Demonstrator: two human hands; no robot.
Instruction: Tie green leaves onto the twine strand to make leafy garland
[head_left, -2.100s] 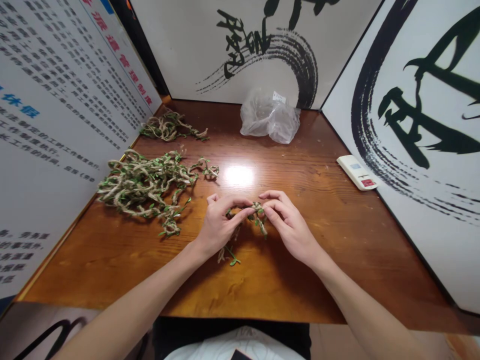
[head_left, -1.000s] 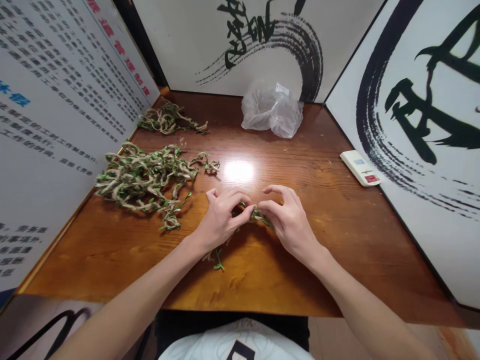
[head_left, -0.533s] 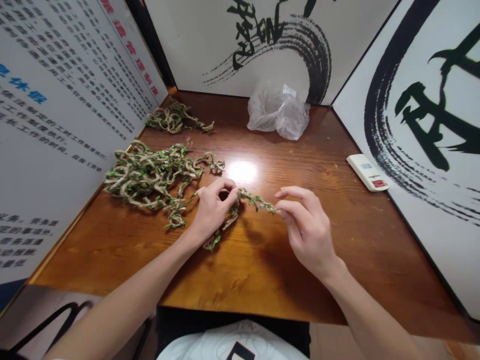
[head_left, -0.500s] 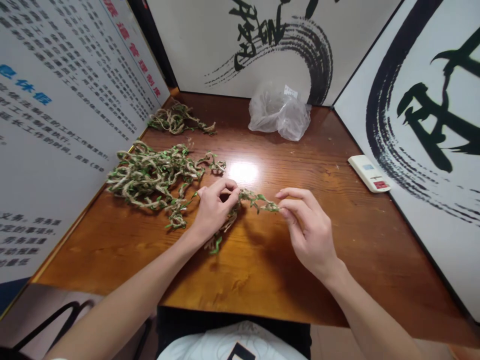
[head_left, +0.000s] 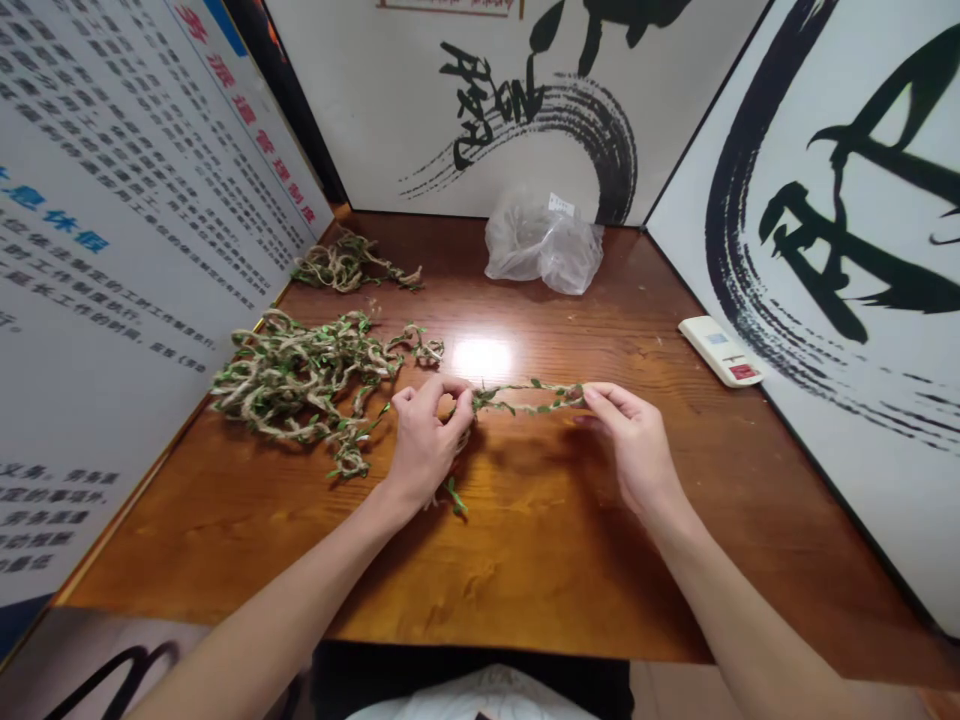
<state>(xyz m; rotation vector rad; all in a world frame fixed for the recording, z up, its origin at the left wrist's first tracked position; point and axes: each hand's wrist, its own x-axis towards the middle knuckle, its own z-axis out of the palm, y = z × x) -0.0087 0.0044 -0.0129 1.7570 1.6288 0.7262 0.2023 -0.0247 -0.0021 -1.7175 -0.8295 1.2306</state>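
Observation:
A length of leafy twine (head_left: 525,400), tan with small green leaves, stretches in a narrow loop between my two hands above the table. My left hand (head_left: 429,435) pinches its left end between thumb and fingers; part of the twine hangs beneath that hand, with a green leaf (head_left: 454,498) showing low down. At the loop's right end my right hand (head_left: 634,430) holds the twine between thumb and forefinger. To the left of my left hand lies a large tangled heap of the same leafy twine (head_left: 300,385).
A smaller twine bundle (head_left: 349,262) lies behind the heap. Toward the back sits a crumpled clear plastic bag (head_left: 544,245). A white device (head_left: 721,350) rests by the right panel. Printed panels border the wooden table (head_left: 487,590) on three sides.
My right hand has moved slightly right, and its fingers have closed on the twine's end. The twine between my hands is now pulled longer, into an open loop. The camera view has shifted slightly.

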